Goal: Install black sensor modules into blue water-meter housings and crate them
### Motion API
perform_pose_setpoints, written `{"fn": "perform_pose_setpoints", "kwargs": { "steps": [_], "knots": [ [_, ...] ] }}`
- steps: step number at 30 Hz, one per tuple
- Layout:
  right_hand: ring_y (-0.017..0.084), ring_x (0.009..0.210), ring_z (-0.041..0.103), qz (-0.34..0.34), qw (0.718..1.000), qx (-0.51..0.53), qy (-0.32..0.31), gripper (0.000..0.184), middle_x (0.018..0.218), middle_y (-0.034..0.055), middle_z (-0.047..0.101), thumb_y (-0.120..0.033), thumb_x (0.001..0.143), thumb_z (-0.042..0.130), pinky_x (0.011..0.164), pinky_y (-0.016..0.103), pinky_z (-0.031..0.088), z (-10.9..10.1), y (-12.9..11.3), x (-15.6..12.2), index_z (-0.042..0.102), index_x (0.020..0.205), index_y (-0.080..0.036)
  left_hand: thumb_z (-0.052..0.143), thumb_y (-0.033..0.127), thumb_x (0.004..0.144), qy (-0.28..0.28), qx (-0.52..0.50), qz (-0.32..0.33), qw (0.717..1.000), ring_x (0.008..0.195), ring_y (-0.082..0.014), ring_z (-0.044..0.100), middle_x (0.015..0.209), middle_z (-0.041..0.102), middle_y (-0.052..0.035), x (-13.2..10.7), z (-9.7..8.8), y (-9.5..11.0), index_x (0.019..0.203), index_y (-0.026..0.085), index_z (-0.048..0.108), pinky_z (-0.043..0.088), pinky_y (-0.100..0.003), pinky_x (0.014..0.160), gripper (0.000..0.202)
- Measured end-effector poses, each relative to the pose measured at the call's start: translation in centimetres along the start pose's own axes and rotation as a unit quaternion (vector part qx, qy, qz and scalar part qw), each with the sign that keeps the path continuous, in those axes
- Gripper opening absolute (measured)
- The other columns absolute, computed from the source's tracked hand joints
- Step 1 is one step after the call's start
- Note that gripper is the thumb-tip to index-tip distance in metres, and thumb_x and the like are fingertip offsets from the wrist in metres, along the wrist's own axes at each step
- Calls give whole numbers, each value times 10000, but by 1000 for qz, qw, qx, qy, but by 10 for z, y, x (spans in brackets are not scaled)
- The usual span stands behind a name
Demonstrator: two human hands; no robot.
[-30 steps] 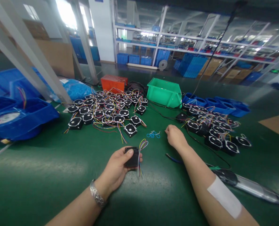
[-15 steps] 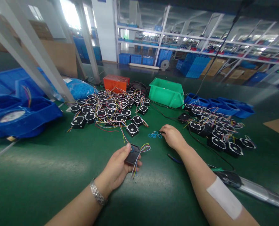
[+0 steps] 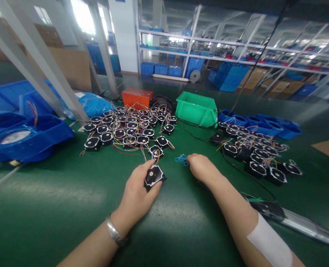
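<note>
My left hand [image 3: 136, 191] is closed around a small black square motor-like unit [image 3: 153, 175] with a white-edged face and a pale round centre turned up. Its coloured wires point away from me, towards a similar unit [image 3: 155, 151] lying just beyond. To the right, my right hand [image 3: 201, 167] is held low over the green table with fingertips pinched together; what they hold, if anything, is hidden. Several small thin blue rings [image 3: 180, 159] lie right beside those fingertips.
Many wired black units [image 3: 131, 126] cover the back left, with another group [image 3: 255, 150] at right. Behind stand an orange box [image 3: 136, 97] and a green bin [image 3: 196, 109]. Blue plastic housings [image 3: 28, 135] sit at left. A silver power tool [image 3: 306, 224] and black cable lie at right.
The unit in my left hand has been turned over, from its dark flat side with a blue ring to its white-edged face. My right hand has moved slightly towards me.
</note>
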State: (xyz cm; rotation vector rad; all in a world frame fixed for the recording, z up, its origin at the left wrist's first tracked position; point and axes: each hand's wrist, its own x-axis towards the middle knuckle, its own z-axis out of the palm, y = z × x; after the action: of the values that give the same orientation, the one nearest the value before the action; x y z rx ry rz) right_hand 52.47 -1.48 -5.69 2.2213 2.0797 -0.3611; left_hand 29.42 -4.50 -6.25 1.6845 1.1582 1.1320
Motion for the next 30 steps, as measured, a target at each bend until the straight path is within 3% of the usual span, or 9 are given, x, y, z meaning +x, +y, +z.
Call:
{"fn": "perform_pose_setpoints", "kwargs": {
  "steps": [2,5,9,13,19,23,27,30],
  "knots": [
    [95,829,463,12,999,45,14,140,811,71,489,-12,740,419,822,246,377,-2,-5,-3,548,791,-33,611,209,676,-7,26,37,999,1011,-215,487,1067,561,-57,-1,0,0,1147,231,494,320,-303,908,487],
    [77,768,484,4,988,156,21,128,795,55,508,-39,728,453,744,175,392,-9,-21,-13,554,804,-56,628,212,657,-6,26,30,999,972,-216,506,1041,571,-60,0,1,0,1172,222,472,336,-305,894,538],
    [5,632,482,-45,945,325,-11,166,741,8,515,-168,773,498,592,67,394,-15,-52,-33,516,895,-58,667,209,606,8,-5,7,1000,942,-223,516,998,588,-55,-1,3,-1,1140,223,497,342,-311,889,560],
    [-19,580,458,-66,910,410,-5,116,689,-5,505,-134,732,509,532,33,366,-12,-70,-44,522,808,-47,673,214,598,13,2,0,1000,940,-224,516,1003,585,-56,-1,2,-1,1126,224,506,348,-314,881,554],
    [-10,540,439,-98,907,407,46,73,643,-14,505,-102,702,508,497,50,340,-5,-72,-44,550,747,-64,695,204,564,27,-23,-21,999,954,-235,516,990,595,-57,-1,3,-1,1071,225,543,342,-321,902,530],
    [28,682,468,-143,916,355,120,96,736,0,529,-131,738,509,649,119,369,1,-74,-51,601,763,-112,685,210,584,36,-22,-23,999,953,-222,520,993,589,-53,-1,4,-1,1061,223,537,355,-308,887,499],
    [74,876,486,-237,907,274,214,229,912,18,538,-181,826,412,826,187,369,8,-73,-54,613,932,-150,664,219,614,46,-76,-85,992,924,-204,532,975,568,-59,2,4,-1,1090,206,478,412,-295,801,511],
    [48,855,511,-214,902,285,242,227,890,4,547,-181,844,383,809,150,388,6,-68,-52,599,903,-149,682,181,578,32,-177,-143,973,930,-194,531,981,554,-53,5,3,0,1087,197,446,429,-283,780,561]
  ]
}}
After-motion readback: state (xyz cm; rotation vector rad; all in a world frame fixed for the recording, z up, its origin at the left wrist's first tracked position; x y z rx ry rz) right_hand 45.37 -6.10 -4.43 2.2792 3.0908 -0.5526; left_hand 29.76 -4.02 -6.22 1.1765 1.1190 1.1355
